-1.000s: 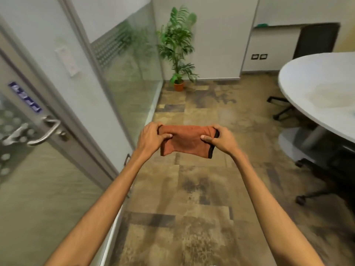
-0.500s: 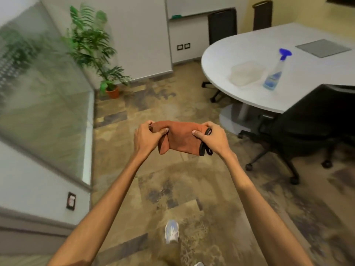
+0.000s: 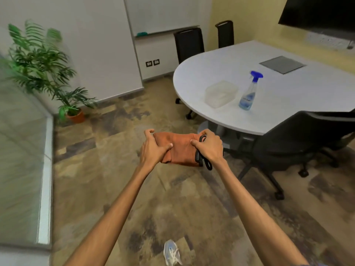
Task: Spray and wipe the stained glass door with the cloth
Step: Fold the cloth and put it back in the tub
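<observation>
Both forearms are bare from the lower edge of the view up to the wrists, with no sleeve, watch or band on either. The left hand [image 3: 153, 148] and the right hand [image 3: 209, 148] wear no gloves or rings that can be made out. Near the bottom edge, between the two forearms, one shoe [image 3: 172, 254] shows: a pale, whitish-grey trainer with white laces, its outline blurred.

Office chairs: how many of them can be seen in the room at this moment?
3. One black chair stands at the table's near edge on the right; two more stand behind the table's far end by the wall. Others may be out of view.
</observation>
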Demonstrator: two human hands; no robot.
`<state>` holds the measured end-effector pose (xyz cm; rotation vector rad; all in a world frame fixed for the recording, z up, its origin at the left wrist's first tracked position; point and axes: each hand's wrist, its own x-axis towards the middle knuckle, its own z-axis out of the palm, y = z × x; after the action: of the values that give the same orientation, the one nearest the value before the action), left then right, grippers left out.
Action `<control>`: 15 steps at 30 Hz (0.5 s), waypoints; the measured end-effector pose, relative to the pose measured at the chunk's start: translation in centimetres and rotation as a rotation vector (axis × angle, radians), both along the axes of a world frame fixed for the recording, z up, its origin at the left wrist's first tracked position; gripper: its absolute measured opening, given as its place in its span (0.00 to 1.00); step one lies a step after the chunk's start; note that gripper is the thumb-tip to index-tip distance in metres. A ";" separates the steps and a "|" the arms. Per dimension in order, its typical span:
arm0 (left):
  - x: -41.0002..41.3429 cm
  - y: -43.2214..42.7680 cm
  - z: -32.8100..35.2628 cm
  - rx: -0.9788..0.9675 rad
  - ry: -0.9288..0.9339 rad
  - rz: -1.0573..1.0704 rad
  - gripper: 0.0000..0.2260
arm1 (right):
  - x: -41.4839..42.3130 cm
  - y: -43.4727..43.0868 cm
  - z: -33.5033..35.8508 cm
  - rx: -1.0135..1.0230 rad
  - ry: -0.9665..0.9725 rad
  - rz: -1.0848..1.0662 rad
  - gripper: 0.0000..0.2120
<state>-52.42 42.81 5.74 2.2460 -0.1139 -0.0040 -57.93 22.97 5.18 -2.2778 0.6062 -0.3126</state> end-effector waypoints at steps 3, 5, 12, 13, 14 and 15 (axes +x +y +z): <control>3.9 -1.9 0.4 -0.014 -0.036 -0.034 0.37 | 3.9 -1.5 0.6 -0.003 -0.021 -0.062 0.17; 6.1 -3.4 0.6 -0.028 -0.068 -0.028 0.35 | 5.7 -2.6 0.8 0.000 -0.034 -0.089 0.16; 11.7 -10.6 0.7 -0.046 -0.162 -0.072 0.30 | 11.0 -7.2 0.8 -0.054 -0.096 -0.308 0.13; 12.3 -11.8 0.6 -0.039 -0.174 -0.086 0.29 | 11.8 -7.9 0.6 -0.068 -0.099 -0.338 0.13; 13.1 -12.9 0.4 -0.034 -0.183 -0.101 0.29 | 12.6 -8.6 0.4 -0.078 -0.096 -0.359 0.13; 13.9 -14.0 0.1 -0.030 -0.188 -0.115 0.29 | 13.4 -9.5 0.1 -0.084 -0.090 -0.370 0.13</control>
<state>-38.49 28.83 5.80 2.2038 -0.3420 0.1457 -44.49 13.50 5.27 -2.2077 0.9845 -0.6261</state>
